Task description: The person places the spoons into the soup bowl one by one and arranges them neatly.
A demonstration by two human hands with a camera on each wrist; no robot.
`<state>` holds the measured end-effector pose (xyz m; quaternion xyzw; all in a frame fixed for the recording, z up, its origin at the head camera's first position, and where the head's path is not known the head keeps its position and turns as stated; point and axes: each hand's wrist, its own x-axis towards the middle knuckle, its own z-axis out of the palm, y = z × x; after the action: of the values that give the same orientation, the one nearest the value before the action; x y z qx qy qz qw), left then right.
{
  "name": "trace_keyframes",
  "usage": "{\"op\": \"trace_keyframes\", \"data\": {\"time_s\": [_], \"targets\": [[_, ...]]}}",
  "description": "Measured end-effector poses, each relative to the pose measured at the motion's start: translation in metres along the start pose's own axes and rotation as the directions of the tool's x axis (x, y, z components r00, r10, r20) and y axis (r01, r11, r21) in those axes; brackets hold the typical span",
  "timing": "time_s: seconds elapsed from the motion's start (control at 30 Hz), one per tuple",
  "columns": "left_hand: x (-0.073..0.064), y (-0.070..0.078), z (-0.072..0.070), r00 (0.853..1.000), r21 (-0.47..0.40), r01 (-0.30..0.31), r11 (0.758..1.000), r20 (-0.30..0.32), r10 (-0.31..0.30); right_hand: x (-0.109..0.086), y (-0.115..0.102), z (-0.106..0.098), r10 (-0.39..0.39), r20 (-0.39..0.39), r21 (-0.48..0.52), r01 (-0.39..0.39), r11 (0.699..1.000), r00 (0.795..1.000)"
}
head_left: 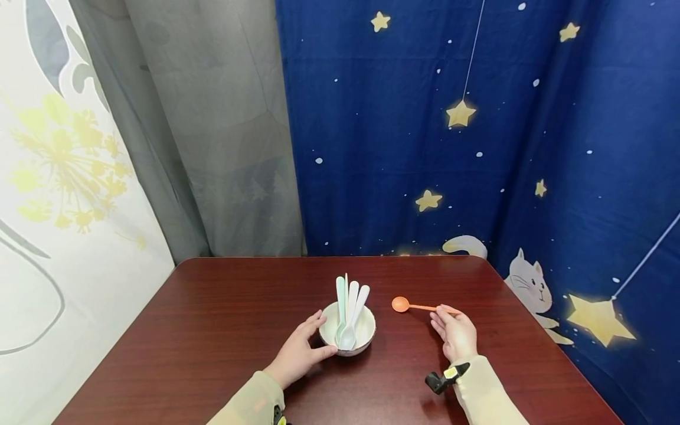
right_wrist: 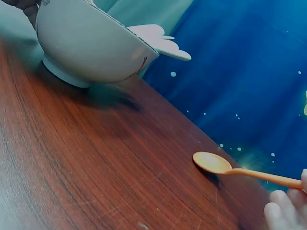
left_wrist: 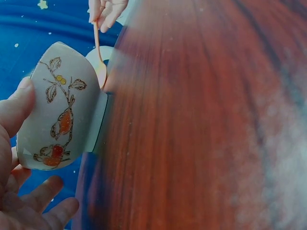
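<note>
My left hand [head_left: 298, 354] holds the left side of a small white bowl [head_left: 362, 348], thumb at the near side and fingertips by the rim. Painted branches and orange fruit decorate the bowl's outer wall, seen in the left wrist view. Several spoons lean inside it, among them a pale green spoon [head_left: 340, 292] and white spoons [head_left: 359, 301], handles pointing up and away. To the right of the bowl, my right hand [head_left: 458, 336] pinches an orange spoon [head_left: 401, 304] by its handle end. Its oval head points left toward the bowl, close above the table in the right wrist view.
The bowl stands on a dark red-brown wooden table [head_left: 228, 307]. Behind the table hang a grey curtain [head_left: 223, 130] and a blue curtain with stars [head_left: 382, 130]. A white patterned cloth [head_left: 79, 283] hangs along the left side.
</note>
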<state>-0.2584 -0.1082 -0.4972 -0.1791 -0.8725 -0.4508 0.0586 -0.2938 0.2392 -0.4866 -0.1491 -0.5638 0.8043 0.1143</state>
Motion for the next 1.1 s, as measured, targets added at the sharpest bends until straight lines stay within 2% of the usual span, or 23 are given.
{"op": "trace_keyframes", "data": {"time_s": [0.43,0.7,1.1], "targets": [[0.001,0.0,-0.001,1.0,0.0,-0.008,1.0,-0.003,0.008,0.002,-0.001,0.006,-0.11,-0.143,0.016,0.113,0.993,0.984],[0.001,0.001,-0.001,1.0,-0.002,-0.01,1.0,-0.002,0.01,0.006,-0.007,0.004,-0.119,-0.143,-0.019,0.118,0.993,0.983],[0.002,0.001,0.0,1.0,0.005,-0.013,1.0,-0.005,0.013,0.006,-0.029,0.012,-0.133,-0.103,-0.051,0.128,0.99,0.986]]}}
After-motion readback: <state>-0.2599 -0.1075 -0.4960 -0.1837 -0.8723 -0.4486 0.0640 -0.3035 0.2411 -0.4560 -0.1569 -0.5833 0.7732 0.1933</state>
